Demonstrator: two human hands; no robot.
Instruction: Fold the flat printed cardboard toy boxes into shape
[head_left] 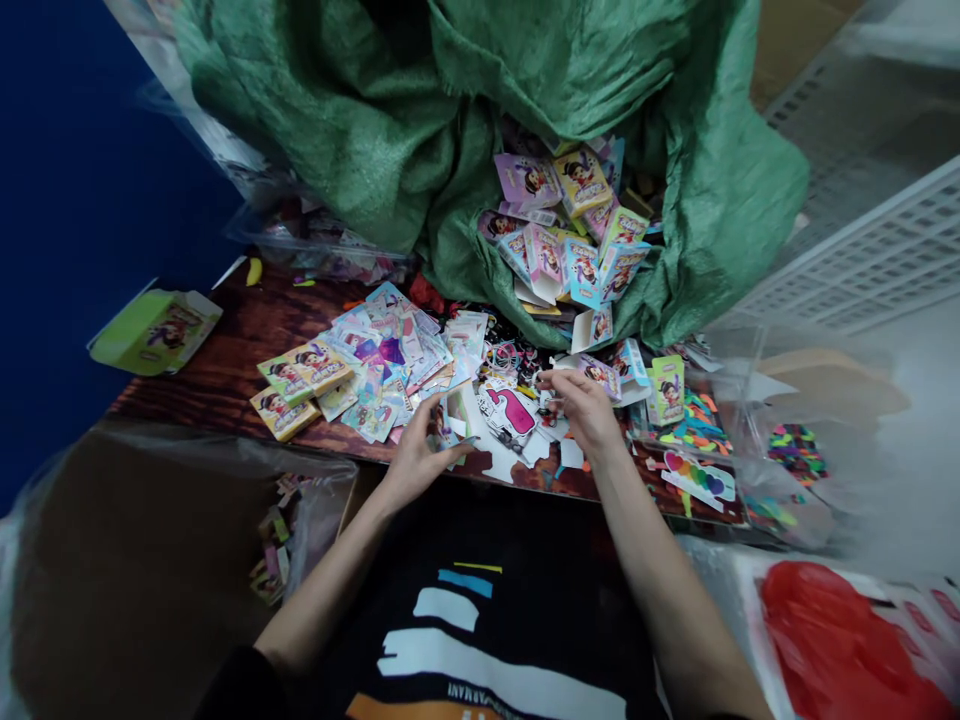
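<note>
My left hand (414,455) is closed around a small printed carton (448,418), which looks open at its upper end; the fingers partly cover it. Over the small loose bits at the middle of the table, my right hand (583,408) has its fingertips pinched together, and what they hold, if anything, is too small to make out. Between the hands lies a white cutout with a pink whale-like shape (511,412). Just left of the carton spreads a pile of printed cards (390,355). Filled cartons (304,382) lie stacked at its left end.
A green woven sack (360,130) spills flat printed cartons (574,225) onto the table (202,400). A green box (159,330) sits at the left edge. Below left, a plastic-lined bin (150,560) holds several cartons. Colourful pieces (694,425) and a rainbow-heart card (697,478) lie right.
</note>
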